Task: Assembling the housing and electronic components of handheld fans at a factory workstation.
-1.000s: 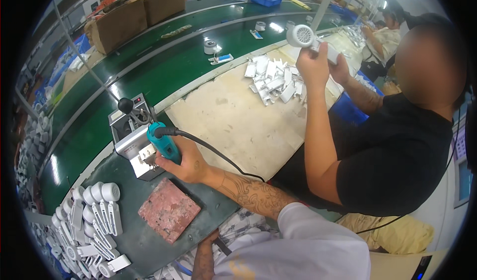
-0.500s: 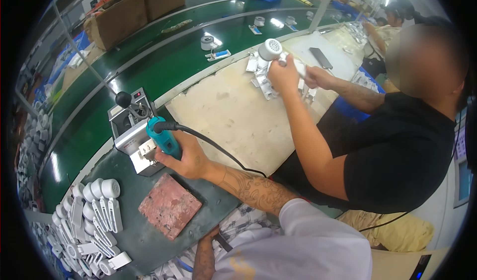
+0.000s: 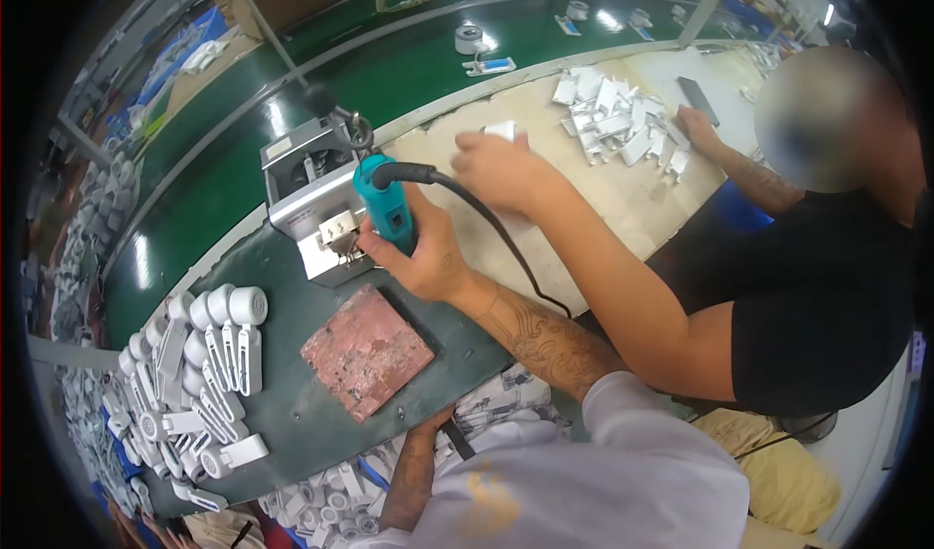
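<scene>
Right hand (image 3: 423,257): the grip is closed round a teal-handled corded tool (image 3: 387,210), fingers wrapped about the handle, with the tool's tip down at the front of the grey station.
Teal-handled corded tool: held upright, near the middle of the scene; its black cord (image 3: 486,223) loops off to the right and down across the forearm.
Left hand (image 3: 428,430): low in the scene, at the near edge of the surface, reaching up from under a white sleeve (image 3: 623,471); most of it is hidden, so I cannot tell how far its grip is open or what it has hold of.
Grey station (image 3: 311,194): a small boxy metal unit, standing just left of the tool, with a black knob on a stalk above it.
Surface (image 3: 282,403): dark green mat, carrying the station and the pad.
Reddish pad (image 3: 368,351): a worn, square block lying flat, just near of the right hand and apart from it.
White plastic parts (image 3: 209,354): a heap at the left, round heads and long flat arms (stacked rather loosely).
Co-worker: a person in a black shirt (image 3: 827,306) at the right, one hand (image 3: 501,164) on a small white piece on the beige board (image 3: 584,179), just far of the tool.
Far heap: more white pieces (image 3: 623,121) on the beige board, well right of the station.
Green belt (image 3: 389,62): runs across the far side, with a tape roll (image 3: 470,38) on it.
</scene>
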The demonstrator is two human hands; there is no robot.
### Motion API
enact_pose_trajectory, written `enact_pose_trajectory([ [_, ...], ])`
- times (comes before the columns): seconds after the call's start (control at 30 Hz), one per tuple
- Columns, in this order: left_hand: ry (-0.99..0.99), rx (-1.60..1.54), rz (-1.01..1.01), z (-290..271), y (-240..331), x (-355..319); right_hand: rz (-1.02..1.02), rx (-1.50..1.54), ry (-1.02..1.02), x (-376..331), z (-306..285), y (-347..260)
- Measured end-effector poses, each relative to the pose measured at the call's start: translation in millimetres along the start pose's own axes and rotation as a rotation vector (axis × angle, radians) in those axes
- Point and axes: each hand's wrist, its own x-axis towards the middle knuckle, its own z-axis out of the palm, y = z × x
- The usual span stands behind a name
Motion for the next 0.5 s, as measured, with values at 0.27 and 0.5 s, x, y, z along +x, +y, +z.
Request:
enact_pose_trajectory([
  [0.27,-0.251,-0.138,-0.128,-114.4,95.9,-0.1,-0.013,0.015,0.036,1.2,-4.8,-5.4],
  [0.5,-0.527,-0.571,0.071,-265.4,189.4,14.7,0.048,0.012,0.047,1.9,1.7,-22.3],
])
